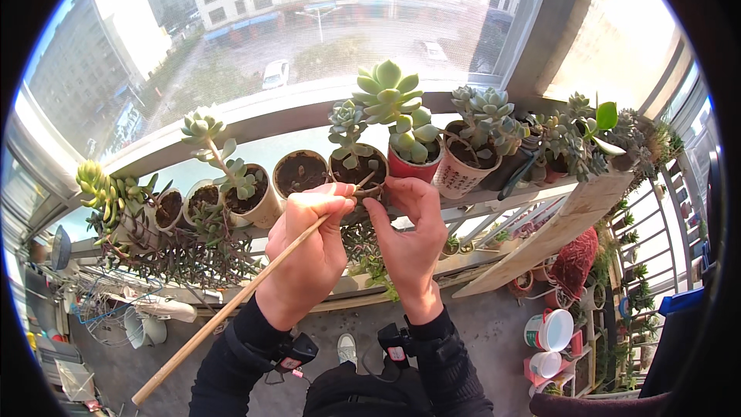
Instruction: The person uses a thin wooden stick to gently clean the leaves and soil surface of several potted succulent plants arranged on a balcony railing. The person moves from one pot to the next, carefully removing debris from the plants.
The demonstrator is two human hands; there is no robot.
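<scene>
My left hand (305, 251) is closed around a long wooden stick (224, 316). The stick slants from the lower left up to a small flowerpot, its thin tip at the soil (373, 165) there. In that pot grows a grey-green rosette succulent (347, 127). My right hand (411, 235) curls at the near right side of the same pot, thumb in front and fingertips on the rim; my hands partly hide the pot. To its right stands a red pot (415, 167) with a tall pale-green succulent (390, 93). On its left is a pot of bare soil (301, 173).
More potted succulents line the windowsill on both sides, including a leggy one (220, 158) and a clustered one (486, 120). A wooden board (548, 232) slopes at the right. White buckets (552, 330) stand lower right. A metal rail and trailing plants (185, 255) lie below the sill.
</scene>
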